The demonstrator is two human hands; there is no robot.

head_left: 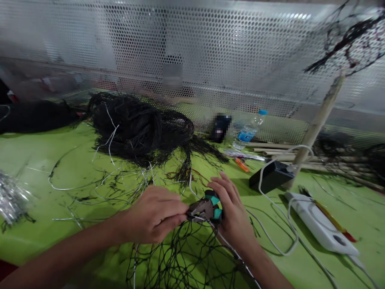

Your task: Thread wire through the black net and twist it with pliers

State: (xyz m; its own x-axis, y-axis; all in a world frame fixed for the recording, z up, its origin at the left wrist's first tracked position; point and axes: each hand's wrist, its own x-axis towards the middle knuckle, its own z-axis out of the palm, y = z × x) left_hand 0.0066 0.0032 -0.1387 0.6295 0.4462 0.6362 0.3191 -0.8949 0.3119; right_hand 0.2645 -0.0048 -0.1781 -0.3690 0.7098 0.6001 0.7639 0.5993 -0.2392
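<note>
My right hand (233, 208) is wrapped round pliers (202, 209) with green and black handles, their jaws pointing left. Thumb and fingers of my left hand (159, 214) pinch together right at the jaws, on a silvery wire (237, 255) that passes by the pliers and runs down to the lower right. Black netting (180, 257) with wide meshes hangs below both hands. What lies between the jaws is too small to tell.
Behind my hands lies a heap of black fibre (135, 124), with loose wire offcuts (111, 138). To the right are a water bottle (249, 130), a black box (272, 176), a white power strip (323, 222) and a wooden stick (320, 116). Perforated metal (210, 52) closes the back.
</note>
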